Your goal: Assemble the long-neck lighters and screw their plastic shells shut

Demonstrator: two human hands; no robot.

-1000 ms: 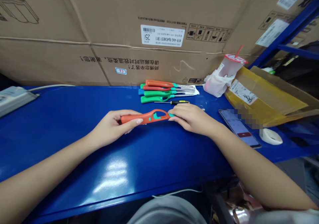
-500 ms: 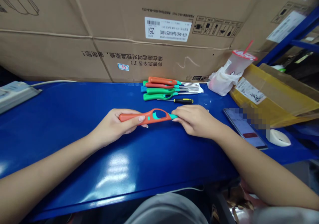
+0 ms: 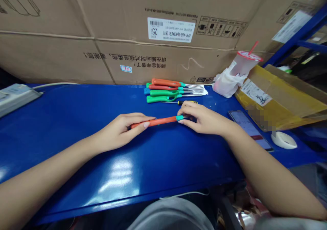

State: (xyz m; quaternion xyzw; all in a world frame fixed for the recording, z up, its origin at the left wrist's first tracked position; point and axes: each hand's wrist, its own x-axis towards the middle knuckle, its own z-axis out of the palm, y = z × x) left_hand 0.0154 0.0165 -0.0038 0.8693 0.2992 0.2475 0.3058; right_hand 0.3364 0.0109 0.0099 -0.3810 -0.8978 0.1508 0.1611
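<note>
Just above the tabletop lies an orange long-necked gas lighter [image 3: 163, 121], turned so its narrow edge faces up. My left hand [image 3: 127, 129] is closed on the handle end, thumb along the near side. At the turquoise collar and metal neck, my right hand [image 3: 198, 117] has its fingers and thumb around the lighter; most of the neck is hidden by that hand. Behind it, a pile of lighters [image 3: 166, 93] in orange, red, green and blue has its metal necks pointing right. A black and yellow screwdriver [image 3: 180, 103] lies in front of the pile, partly covered by my right hand.
Cardboard boxes [image 3: 122, 18] wall off the back of the blue table [image 3: 163, 175]. On the right are a bagged drink cup [image 3: 233, 76], a yellow-taped package [image 3: 281, 97], a phone [image 3: 251, 129] and a white mouse [image 3: 284, 140]. A power strip [image 3: 17, 97] sits left.
The lighter has been rolled from its flat side, where the trigger opening showed, onto its edge. My right hand has opened slightly and shifted its hold toward the metal neck.
</note>
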